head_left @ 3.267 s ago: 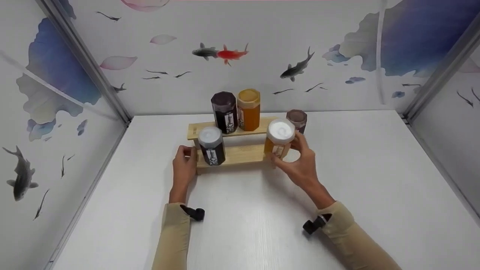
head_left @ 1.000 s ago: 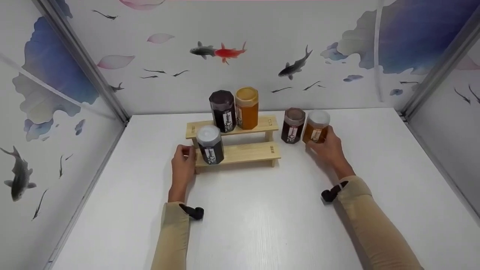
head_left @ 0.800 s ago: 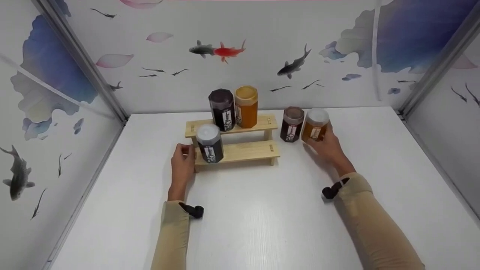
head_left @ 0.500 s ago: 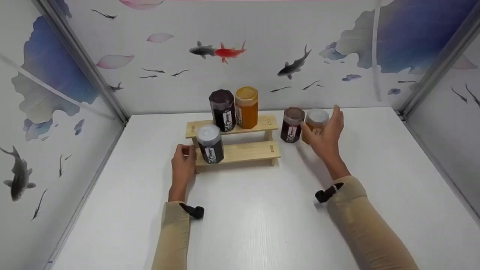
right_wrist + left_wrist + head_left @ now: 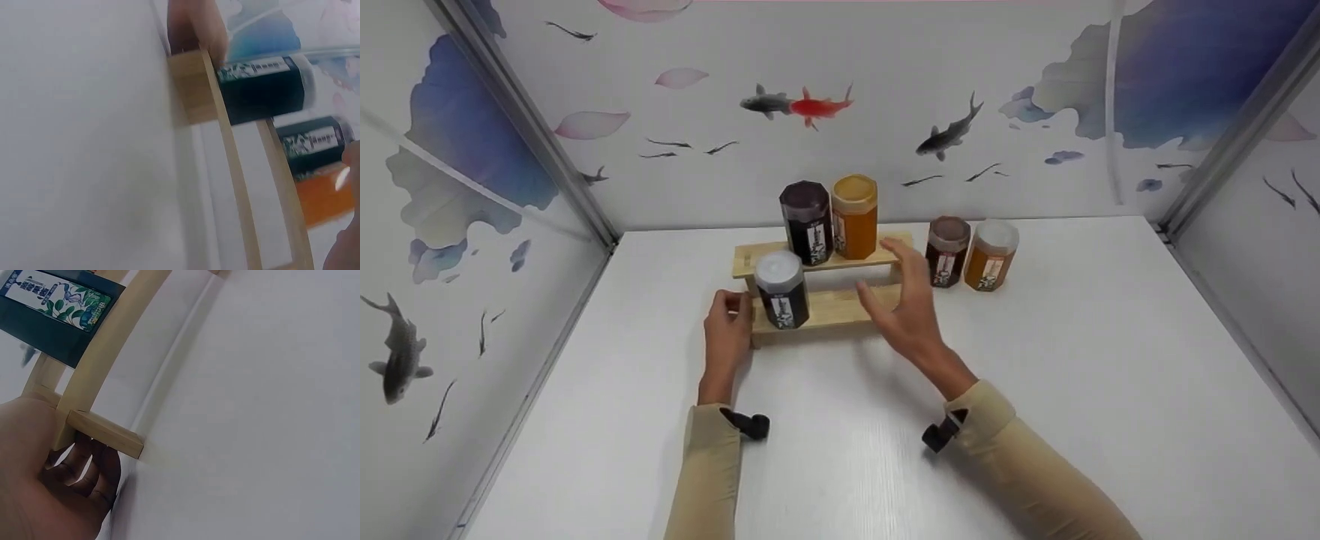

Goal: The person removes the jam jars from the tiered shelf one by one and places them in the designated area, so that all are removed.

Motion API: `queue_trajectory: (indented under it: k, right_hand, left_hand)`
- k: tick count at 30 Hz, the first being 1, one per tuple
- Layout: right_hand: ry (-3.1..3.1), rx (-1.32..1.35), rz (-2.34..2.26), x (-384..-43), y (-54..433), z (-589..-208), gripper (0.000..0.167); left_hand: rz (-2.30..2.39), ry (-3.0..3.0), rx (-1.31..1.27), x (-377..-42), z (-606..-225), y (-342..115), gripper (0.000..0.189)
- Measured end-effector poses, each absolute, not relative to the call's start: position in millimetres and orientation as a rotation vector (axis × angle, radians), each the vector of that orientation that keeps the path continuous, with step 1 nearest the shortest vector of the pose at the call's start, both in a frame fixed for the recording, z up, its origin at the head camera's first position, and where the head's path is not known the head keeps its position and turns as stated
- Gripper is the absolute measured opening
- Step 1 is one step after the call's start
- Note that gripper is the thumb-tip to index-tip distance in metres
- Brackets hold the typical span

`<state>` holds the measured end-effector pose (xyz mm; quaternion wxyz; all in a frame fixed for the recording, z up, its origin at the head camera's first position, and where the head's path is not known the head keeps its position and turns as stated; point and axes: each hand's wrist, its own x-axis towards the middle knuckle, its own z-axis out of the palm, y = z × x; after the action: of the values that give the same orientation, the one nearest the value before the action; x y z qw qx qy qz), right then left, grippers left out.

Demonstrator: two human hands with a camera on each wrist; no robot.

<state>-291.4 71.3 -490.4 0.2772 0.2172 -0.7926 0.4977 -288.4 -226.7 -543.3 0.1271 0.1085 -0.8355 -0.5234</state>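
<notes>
A two-tier wooden rack (image 5: 840, 306) stands on the white table. My left hand (image 5: 726, 334) grips its left end, and in the left wrist view the fingers curl under the lower shelf. My right hand (image 5: 911, 315), thumb and fingers spread and holding nothing, hovers over the rack's right part and hides some of it. On the lower shelf, at the left, stands a dark jar with a white lid (image 5: 786, 306). The upper shelf bears a dark-lidded jar (image 5: 810, 229) and an amber honey jar (image 5: 858, 229) side by side.
Right of the rack, on the table (image 5: 840, 450), stand a reddish-brown jar (image 5: 946, 262) and a white-lidded amber jar (image 5: 988, 266), close together. Printed wall panels (image 5: 697, 187) enclose the table at the back and both sides.
My right hand carried the white-lidded amber jar off the lower shelf to the table at the right, let go, and moved back left over the rack. My left hand stayed on the rack.
</notes>
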Motion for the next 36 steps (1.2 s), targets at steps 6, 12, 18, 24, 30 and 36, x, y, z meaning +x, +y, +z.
queue_trajectory:
  k: [6, 12, 18, 24, 30, 36]
  right_hand:
    - [-2.187, 0.678, 1.455, -279, 26, -498, 0.064]
    - [-2.217, 0.732, 1.527, -277, -3, -503, 0.073]
    - [-2.266, 0.664, 1.595, -279, -24, -510, 0.085]
    - [-2.279, 0.563, 1.685, -274, -42, -513, 0.089]
    - [-2.323, 0.443, 1.643, -271, -51, -513, 0.086]
    - [-2.310, 0.453, 1.658, -272, -49, -510, 0.085]
  left_hand:
    - [-1.513, -2.438, 0.325, -288, -542, -227, 0.028]
    - [-1.483, -2.443, 0.345, -289, -540, -225, 0.027]
    - [-1.482, -2.435, 0.343, -289, -540, -225, 0.028]
    - [-1.494, -2.433, 0.353, -287, -544, -226, 0.029]
    - [-1.486, -2.444, 0.346, -288, -545, -224, 0.030]
    - [-1.478, -2.452, 0.344, -289, -541, -227, 0.030]
